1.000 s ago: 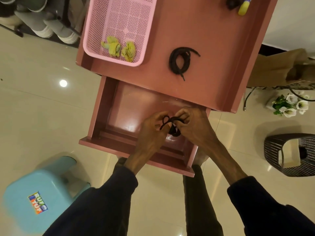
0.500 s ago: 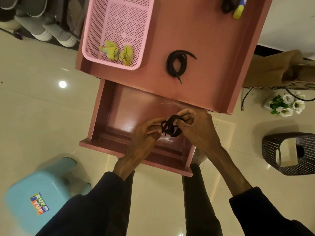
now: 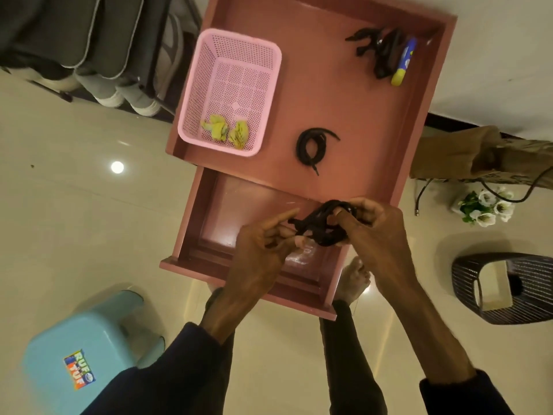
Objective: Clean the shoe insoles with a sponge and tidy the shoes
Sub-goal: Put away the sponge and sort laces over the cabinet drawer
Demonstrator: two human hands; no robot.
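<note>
black lace (image 3: 321, 227) bunched tighter | between left hand (image 3: 260, 253) and right hand (image 3: 377, 232) | both gripping it

Black shoelace (image 3: 323, 227) between both hands

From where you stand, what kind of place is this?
Probably a room in a home, maybe near the entrance: a rack of shoes stands beside a low pink cabinet, on a glossy tiled floor, with a small plastic stool nearby.

Reddish cabinet top (image 3: 329, 85) — pink basket (image 3: 191, 94), coiled black lace (image 3: 311, 146), blue-yellow tube (image 3: 404, 65) at far corner.
</note>
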